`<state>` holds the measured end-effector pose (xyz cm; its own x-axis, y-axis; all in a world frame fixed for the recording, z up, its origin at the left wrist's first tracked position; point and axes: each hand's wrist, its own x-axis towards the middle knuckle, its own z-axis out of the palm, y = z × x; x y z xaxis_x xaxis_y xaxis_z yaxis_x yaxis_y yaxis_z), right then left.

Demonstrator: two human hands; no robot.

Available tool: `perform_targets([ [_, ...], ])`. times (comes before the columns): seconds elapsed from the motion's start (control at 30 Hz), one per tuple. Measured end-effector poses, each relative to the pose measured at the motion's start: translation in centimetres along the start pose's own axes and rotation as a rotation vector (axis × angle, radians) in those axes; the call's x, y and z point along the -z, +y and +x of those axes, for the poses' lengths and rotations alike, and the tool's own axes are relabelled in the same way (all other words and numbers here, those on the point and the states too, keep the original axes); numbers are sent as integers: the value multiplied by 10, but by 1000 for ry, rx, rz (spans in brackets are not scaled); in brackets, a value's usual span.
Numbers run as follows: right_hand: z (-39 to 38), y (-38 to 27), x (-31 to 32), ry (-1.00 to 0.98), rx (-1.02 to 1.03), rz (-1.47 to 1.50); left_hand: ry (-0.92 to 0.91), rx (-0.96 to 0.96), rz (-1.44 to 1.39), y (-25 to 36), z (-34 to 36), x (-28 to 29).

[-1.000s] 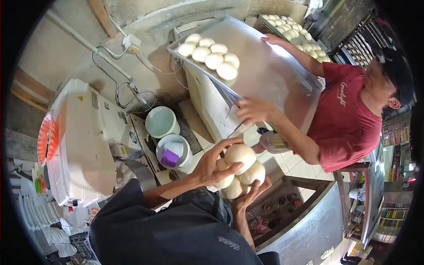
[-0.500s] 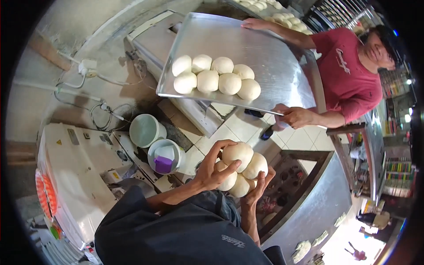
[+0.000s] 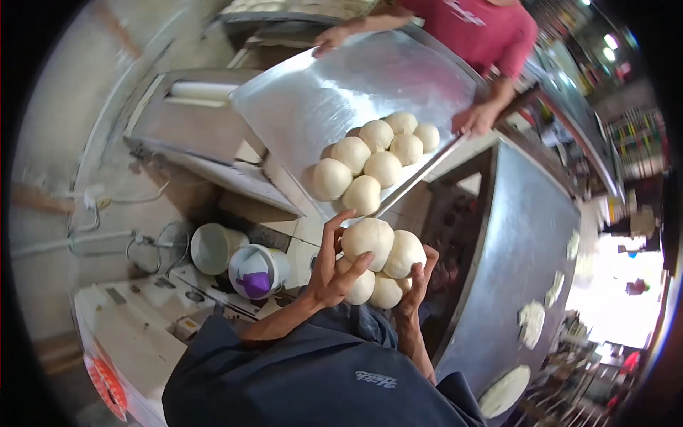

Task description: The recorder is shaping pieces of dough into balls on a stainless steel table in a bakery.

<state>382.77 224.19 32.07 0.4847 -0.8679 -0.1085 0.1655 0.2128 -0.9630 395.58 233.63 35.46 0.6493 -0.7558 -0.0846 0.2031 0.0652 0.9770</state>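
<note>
Dough balls (image 3: 393,260) gripped in a cluster, left hand (image 3: 330,279) and right hand (image 3: 413,290) cupping opposite sides, presumably so none drop, near a co-worker's (image 3: 491,32) metal tray (image 3: 391,78).

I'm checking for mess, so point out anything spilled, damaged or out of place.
Ragged pale patches lie near the right edge of the metal table; they look odd compared with the smooth, round dough balls held between the left hand and right hand. I cannot tell whether they are dough or flour. Nothing else stands out.
</note>
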Motion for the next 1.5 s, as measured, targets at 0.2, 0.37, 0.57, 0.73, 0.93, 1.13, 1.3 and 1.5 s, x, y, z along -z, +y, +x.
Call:
perform_targets([
  [0.2, -59, -18, 144, 217, -1, 11, -254, -5, 33, -45, -50, -126],
  [0.37, -115, -29, 281, 424, 17, 127, -431, 110, 26, -101, -103, -248],
  [0.57, -150, -51, 405, 454, -22, 157, -489, 233, 98, -132, -160, -363],
  [0.73, -136, -70, 461, 467, 36, 245, -467, 205, 58, -144, -157, -427],
  [0.93, -87, -68, 515, 555, 86, 291, -594, 189, 33, -163, -106, -497],
  [1.13, -20, -52, 555, 792, 137, 308, -829, 223, 172, -184, -10, -574],
  [1.3, 62, -82, 585, 981, 321, 455, -1063, 162, 209, -179, 71, -665],
  [1.5, 232, -136, 662, 1148, 435, 487, -765, -709, 585, -141, 203, -742],
])
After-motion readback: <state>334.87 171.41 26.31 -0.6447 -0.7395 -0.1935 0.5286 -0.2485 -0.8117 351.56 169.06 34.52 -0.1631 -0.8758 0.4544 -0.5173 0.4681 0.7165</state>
